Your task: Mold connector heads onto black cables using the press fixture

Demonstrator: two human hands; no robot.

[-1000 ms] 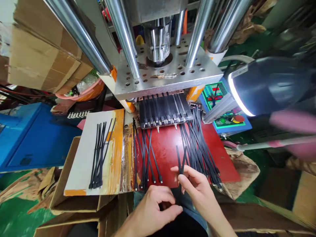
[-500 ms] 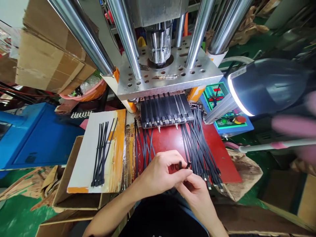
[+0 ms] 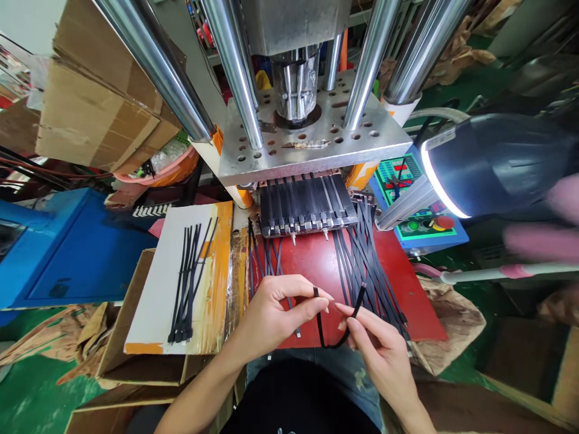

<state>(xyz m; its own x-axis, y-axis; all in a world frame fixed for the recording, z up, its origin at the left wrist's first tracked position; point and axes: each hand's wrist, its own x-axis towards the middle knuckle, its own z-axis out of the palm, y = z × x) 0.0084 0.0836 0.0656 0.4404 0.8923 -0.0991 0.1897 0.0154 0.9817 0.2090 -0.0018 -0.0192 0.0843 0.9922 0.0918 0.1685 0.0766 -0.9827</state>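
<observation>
A flat black cable (image 3: 335, 346) hangs in a U-shaped bend between my hands, in front of my body. My left hand (image 3: 280, 310) pinches it near one end with thumb and index finger. The other side is gripped by my right hand (image 3: 382, 345), and that end sticks up above the fingers. Beyond them is a black mould block (image 3: 307, 208) with a row of flat cables and metal connectors along its front edge. Many more flat cables (image 3: 373, 274) lie on the red surface (image 3: 420, 307) to the right, and a few others (image 3: 268, 256) to the left.
A press plate (image 3: 316, 154) with steel columns overhangs the mould block. Left of it, a white board (image 3: 151, 301) carries a bunch of black cables (image 3: 187, 283). A ring-lit lamp (image 3: 488, 166) and a button panel (image 3: 420, 223) stand on the right. Cardboard boxes (image 3: 122, 355) sit low at left.
My hands have moved apart, the right one to the right. The cable, mostly hidden between them before, now shows as an open U.
</observation>
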